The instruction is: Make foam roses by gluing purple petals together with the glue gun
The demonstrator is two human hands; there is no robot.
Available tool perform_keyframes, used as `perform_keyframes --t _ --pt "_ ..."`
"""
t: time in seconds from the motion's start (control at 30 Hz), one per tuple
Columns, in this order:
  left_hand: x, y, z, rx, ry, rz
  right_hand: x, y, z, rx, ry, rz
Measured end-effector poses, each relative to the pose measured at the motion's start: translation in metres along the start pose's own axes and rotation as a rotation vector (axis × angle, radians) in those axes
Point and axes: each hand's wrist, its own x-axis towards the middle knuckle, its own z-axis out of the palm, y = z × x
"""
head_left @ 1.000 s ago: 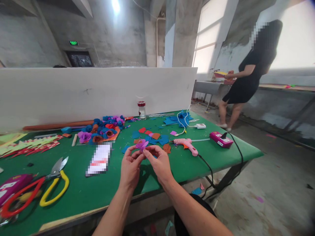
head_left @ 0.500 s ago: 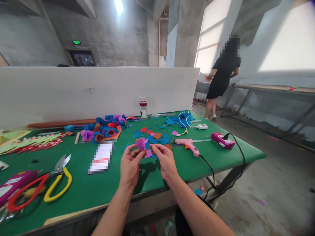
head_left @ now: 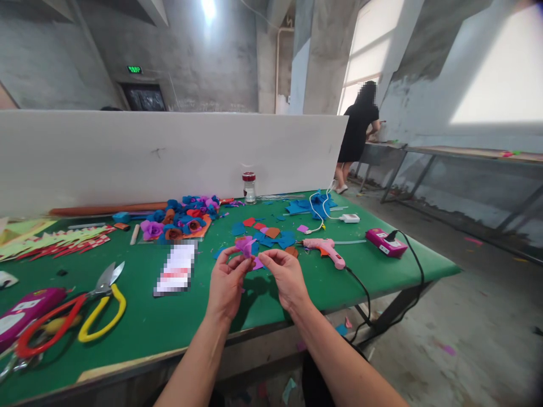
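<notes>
Your left hand (head_left: 226, 285) holds a purple paper flower (head_left: 245, 246) between thumb and fingers, the bloom showing just above the fingertips. Your right hand (head_left: 289, 281), just beside it, forms a narrow pinch, thumb and fingertips drawn together near the flower but apart from it; whether anything lies within that pinch, you cannot tell. Past the grip, loose paper pieces (head_left: 278, 240) in blue, red and brown lie on the green tabletop (head_left: 144, 328). Right of the grip rests a pink glue gun (head_left: 324, 249), its nozzle turned toward your hands; farther right sits a magenta box (head_left: 387, 244) bearing a black plug. Left of the grip and beyond it lies a cluster of paper flowers (head_left: 186, 217); nearer you, on the same side, lie shears (head_left: 107, 281) with red and yellow handles.
</notes>
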Motion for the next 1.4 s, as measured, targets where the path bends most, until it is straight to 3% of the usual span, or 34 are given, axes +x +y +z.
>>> perform_keyframes --t 0.43,0.57,0.67,0.93,1.0,1.1,1.17,1.4 --pt "0.001 -0.001 -0.002 -0.020 -0.030 -0.067 0.005 0.006 -0.004 0.024 -0.044 -0.008" --pt "0.004 0.002 -0.006 -0.041 0.000 -0.046 0.003 -0.002 -0.007 0.005 -0.113 -0.015" --pt "0.007 0.007 -0.011 -0.076 0.013 -0.030 -0.007 -0.014 -0.008 -0.100 -0.294 -0.002" --pt "0.004 0.025 -0.020 -0.156 -0.133 -0.014 -0.035 -0.051 -0.019 -0.398 -1.022 -0.028" --pt "0.000 0.029 -0.018 -0.103 -0.148 0.018 -0.032 -0.049 -0.020 -0.419 -0.943 -0.102" --pt "-0.008 0.035 -0.013 0.034 -0.138 0.117 -0.022 -0.038 -0.017 -0.421 -0.530 -0.214" --pt "-0.014 0.038 -0.011 0.155 -0.150 0.182 -0.017 -0.031 -0.015 -0.424 -0.390 -0.310" --pt "-0.024 0.041 -0.011 0.471 -0.254 0.392 -0.018 -0.021 -0.007 -0.431 -0.337 -0.521"
